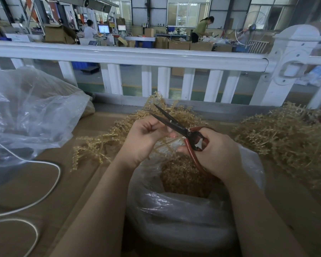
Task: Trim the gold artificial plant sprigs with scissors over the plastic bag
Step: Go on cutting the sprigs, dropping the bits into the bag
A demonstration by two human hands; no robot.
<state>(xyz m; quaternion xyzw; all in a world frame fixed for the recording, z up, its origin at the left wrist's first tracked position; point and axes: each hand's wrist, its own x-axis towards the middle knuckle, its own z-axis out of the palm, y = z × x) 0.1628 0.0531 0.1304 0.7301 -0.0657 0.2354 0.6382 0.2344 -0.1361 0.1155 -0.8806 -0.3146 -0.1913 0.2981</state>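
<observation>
Brown cardboard-covered worktop (67,182) underfoot of everything, with a white cord (44,199) looping across its left side. Farther left, a second, large crumpled clear bag (26,115) slumped on the surface. Beyond the far edge, a white railing (130,56) with square balusters, ending at a capped post (293,52) on the right. Past that, a workshop floor: stacked cardboard boxes (178,44), a lit monitor (103,29), one person seated (90,31) at left, another standing bent (202,28) over a table, plus a caged fan (250,27) at right.
</observation>
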